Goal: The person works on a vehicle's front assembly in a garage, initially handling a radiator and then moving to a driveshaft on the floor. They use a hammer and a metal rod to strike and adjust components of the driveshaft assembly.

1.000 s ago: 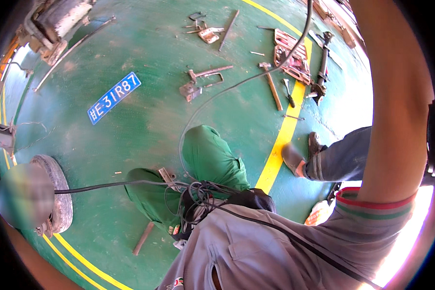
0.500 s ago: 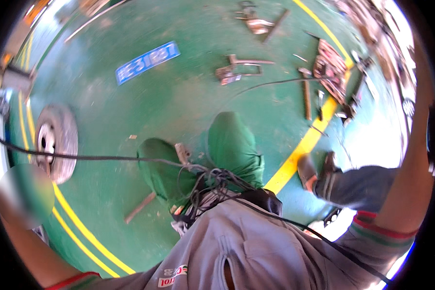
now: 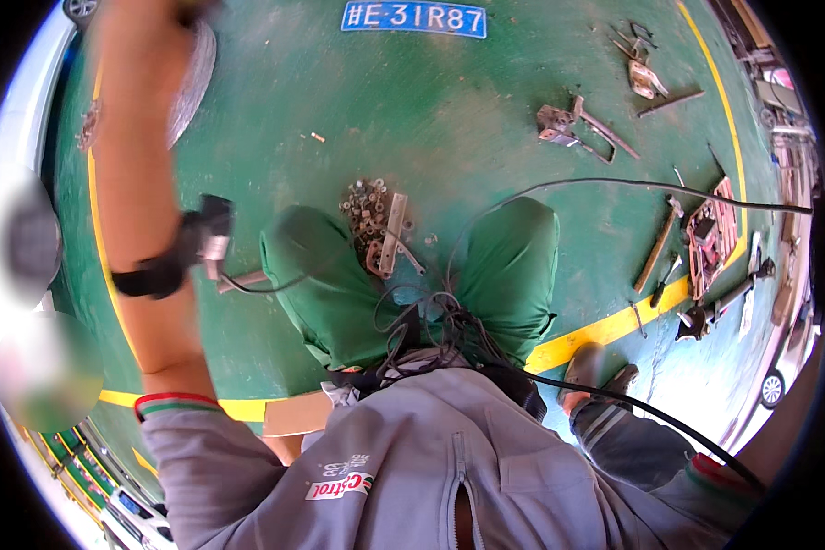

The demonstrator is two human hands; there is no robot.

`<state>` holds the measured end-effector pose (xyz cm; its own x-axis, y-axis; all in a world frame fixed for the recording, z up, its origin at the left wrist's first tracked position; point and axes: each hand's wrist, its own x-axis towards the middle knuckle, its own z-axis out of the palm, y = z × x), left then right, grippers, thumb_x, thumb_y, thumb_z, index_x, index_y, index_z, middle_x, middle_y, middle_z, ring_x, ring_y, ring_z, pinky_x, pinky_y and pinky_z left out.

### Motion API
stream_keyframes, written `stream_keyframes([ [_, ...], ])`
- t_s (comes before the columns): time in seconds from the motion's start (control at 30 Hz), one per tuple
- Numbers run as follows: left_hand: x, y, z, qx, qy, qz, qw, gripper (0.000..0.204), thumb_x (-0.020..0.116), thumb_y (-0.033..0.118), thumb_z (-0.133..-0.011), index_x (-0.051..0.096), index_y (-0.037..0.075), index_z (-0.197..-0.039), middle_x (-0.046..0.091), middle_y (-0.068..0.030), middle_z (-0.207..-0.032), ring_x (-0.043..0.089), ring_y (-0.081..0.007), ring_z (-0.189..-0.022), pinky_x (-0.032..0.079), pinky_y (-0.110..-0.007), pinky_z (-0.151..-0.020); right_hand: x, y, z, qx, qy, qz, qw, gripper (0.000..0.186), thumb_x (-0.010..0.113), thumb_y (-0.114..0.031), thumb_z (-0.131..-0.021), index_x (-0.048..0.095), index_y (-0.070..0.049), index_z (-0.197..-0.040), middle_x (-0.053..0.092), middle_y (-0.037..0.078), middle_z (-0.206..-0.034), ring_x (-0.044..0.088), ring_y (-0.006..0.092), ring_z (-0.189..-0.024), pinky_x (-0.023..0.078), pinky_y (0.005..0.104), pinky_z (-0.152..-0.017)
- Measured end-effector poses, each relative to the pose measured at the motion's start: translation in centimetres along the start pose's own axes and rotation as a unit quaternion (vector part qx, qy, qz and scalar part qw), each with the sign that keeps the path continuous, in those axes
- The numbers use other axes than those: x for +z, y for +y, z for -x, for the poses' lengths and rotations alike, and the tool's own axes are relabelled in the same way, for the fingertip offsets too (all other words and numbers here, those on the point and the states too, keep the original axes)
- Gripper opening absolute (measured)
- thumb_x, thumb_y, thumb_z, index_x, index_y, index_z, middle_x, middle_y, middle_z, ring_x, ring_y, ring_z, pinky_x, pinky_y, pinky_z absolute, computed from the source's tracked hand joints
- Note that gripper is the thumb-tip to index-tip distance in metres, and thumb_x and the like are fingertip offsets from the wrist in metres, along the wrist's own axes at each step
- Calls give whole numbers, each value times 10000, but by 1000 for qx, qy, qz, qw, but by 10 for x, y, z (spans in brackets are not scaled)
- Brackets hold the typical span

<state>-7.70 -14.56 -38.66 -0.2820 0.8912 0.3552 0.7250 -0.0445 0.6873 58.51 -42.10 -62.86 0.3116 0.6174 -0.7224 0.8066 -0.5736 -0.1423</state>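
Observation:
My left arm reaches up the left side of the view, and my left hand [image 3: 192, 11] is cut off by the top edge, so its fingers cannot be made out. Beside that arm the curved edge of a wheel [image 3: 197, 87] shows, mostly hidden. A black strap with a small device [image 3: 160, 275] is round the forearm. My right hand is out of view; only part of the right arm [image 3: 770, 449] shows at the right rim. Between my green-trousered knees lie a heap of rusty nuts and bolts [image 3: 365, 206] and a flat metal bracket [image 3: 391, 234].
A hammer [image 3: 658, 246], a red tool tray [image 3: 724, 225] and other tools lie at right. Clamp-like metal parts [image 3: 564, 124] lie farther off, near a blue number plate [image 3: 412, 18]. Black cables [image 3: 431, 321] bunch at my waist. A person's shoe [image 3: 582, 367] is lower right.
The view has shifted, and the nuts between my knees now show. My left arm has swung up and forward from the lower left. My right arm has dropped mostly out of view.

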Motion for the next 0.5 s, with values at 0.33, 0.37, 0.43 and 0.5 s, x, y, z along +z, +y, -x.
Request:
stream_keyframes([
  [0.33, 193, -101, 126, -431, -222, 426, 764, 240, 610, 273, -895, 582, 49, -814, 596, -59, -686, 557, -133, -529, 443, -283, -448, 46, 51, -7, 139, -120, -3, 983, 456, 539, -259, -727, 650, 69, -1022, 632, 317, -1057, 618, 398, -1052, 487, 419, -911],
  [0.37, 204, -105, 128, -439, -226, 435, 753, 233, 600, 264, -903, 590, 44, -826, 601, -62, -698, 563, -143, -544, 453, -290, -472, 47, 49, -9, 139, -121, -5, 983, 454, 539, -259, -727, 650, 70, -1020, 632, 318, -1056, 618, 398, -1051, 488, 420, -910],
  [0.43, 224, -115, 131, -451, -240, 455, 729, 224, 581, 245, -919, 605, 33, -849, 609, -67, -721, 573, -163, -576, 474, -305, -519, 48, 44, -11, 130, -116, -8, 985, 451, 540, -258, -727, 651, 71, -1017, 632, 319, -1053, 619, 399, -1049, 488, 420, -908],
  [0.5, 239, -123, 137, -478, -233, 431, 729, 199, 585, 219, -914, 603, 33, -845, 609, -69, -727, 578, -173, -585, 478, -315, -532, 38, 35, -17, 112, -91, -2, 990, 449, 540, -256, -727, 651, 72, -1013, 632, 320, -1051, 619, 400, -1047, 489, 420, -907],
])
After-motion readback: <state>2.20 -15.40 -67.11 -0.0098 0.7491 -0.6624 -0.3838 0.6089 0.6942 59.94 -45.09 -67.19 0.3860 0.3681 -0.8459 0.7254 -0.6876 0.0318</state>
